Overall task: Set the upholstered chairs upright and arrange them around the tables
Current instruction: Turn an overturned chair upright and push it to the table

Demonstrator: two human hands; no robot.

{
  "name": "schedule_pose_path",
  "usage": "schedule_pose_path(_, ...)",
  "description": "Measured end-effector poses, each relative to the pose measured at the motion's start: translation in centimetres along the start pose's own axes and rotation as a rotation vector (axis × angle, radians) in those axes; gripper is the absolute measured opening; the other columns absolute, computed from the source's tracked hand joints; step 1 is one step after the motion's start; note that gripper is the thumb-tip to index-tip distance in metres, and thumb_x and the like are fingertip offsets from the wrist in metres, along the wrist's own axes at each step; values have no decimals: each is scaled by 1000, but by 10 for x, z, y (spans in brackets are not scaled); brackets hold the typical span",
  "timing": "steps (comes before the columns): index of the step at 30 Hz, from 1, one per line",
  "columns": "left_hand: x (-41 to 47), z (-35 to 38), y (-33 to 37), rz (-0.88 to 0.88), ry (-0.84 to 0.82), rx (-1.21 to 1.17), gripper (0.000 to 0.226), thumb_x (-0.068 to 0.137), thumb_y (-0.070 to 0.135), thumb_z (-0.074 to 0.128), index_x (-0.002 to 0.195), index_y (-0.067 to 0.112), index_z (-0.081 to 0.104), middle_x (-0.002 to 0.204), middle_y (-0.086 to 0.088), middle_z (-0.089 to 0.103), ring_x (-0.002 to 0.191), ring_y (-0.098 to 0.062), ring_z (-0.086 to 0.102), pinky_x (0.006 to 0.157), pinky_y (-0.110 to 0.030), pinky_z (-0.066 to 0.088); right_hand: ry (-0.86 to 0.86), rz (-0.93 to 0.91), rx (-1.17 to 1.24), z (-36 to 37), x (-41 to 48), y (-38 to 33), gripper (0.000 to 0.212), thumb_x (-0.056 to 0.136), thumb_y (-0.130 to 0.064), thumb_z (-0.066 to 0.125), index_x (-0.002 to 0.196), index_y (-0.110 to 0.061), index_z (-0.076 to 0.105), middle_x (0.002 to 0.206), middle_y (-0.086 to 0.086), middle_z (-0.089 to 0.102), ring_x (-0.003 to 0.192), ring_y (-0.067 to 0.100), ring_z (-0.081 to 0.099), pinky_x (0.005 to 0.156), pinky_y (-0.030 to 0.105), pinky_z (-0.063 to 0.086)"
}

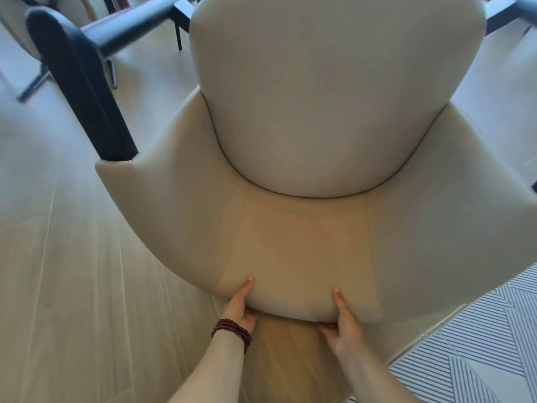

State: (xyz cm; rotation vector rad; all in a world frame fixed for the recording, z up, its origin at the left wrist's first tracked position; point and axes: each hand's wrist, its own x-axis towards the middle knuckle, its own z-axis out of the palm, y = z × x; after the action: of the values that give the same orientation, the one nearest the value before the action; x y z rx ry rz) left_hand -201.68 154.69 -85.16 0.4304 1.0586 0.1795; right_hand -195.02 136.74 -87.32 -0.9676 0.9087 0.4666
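Beige chair (319,117) between curled fingers (327,327)

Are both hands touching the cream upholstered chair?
Touching. Head view: left hand and right hand grip the cream upholstered chair at its near edge, thumbs on the padding.

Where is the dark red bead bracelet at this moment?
In the head view, the bracelet is low and left of centre, around the wrist of the left hand, which grips the back edge of the cream chair.

Chair (319,112) — smooth matt cream upholstery, dark piping, floor (58,271) — pale woodgrain
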Motion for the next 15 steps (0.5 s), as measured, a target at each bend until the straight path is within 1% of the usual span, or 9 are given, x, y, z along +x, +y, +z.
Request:
schedule_pose_path(2, 3, -2, -2, -4, -4, -39, 67, 71, 13, 77, 132, 12, 48, 132, -10, 56, 122, -30, 51, 103, -57, 39, 21, -22, 16, 0, 3, 3, 78, 69, -26, 83, 137, -17, 46, 135, 2, 55, 123, 26, 49, 102, 52, 41)
schedule_pose_path(5, 8, -5, -1, -9, -19, -70, 54, 68, 10, 77, 116, 14, 54, 122, -10, 59, 114, -30, 53, 102, -60, 38, 39, -32, 29, 1, 2, 3, 76, 69, -25, 83, 136, -18, 47, 133, 3, 57, 122, 25, 51, 104, 54, 41)
schedule_pose_path(7, 10, -7, 0, -4, -33, -68, 53, 70, 10, 76, 116, 15, 52, 117, -9, 58, 114, -30, 51, 100, -63, 38, 50, -32, 25, 2, -1, 3, 73, 70, -23, 83, 134, -16, 48, 132, 5, 58, 121, 27, 52, 103, 54, 41)
schedule_pose_path(10, 11, -6, 1, 7, -16, -49, 53, 70, 11, 76, 115, 16, 49, 113, -8, 55, 110, -29, 49, 100, -63, 39, 56, -41, 33, 5, -6, 1, 69, 72, -20, 82, 133, -13, 50, 132, 9, 58, 118, 29, 54, 101, 55, 44)
schedule_pose_path(13, 7, -4, 1, -11, -16, -40, 56, 68, 11, 77, 116, 16, 49, 114, -8, 56, 109, -30, 50, 99, -62, 40, 75, -41, 40, 3, -8, -1, 67, 73, -18, 81, 132, -11, 50, 131, 12, 58, 115, 30, 56, 94, 55, 47)
schedule_pose_path(15, 1, -3, 2, -24, -10, -30, 57, 66, 11, 77, 116, 15, 50, 115, -9, 56, 108, -31, 51, 99, -59, 41, 73, -41, 41, 2, -12, -3, 68, 73, -18, 80, 133, -9, 49, 131, 13, 58, 115, 32, 56, 85, 52, 51)
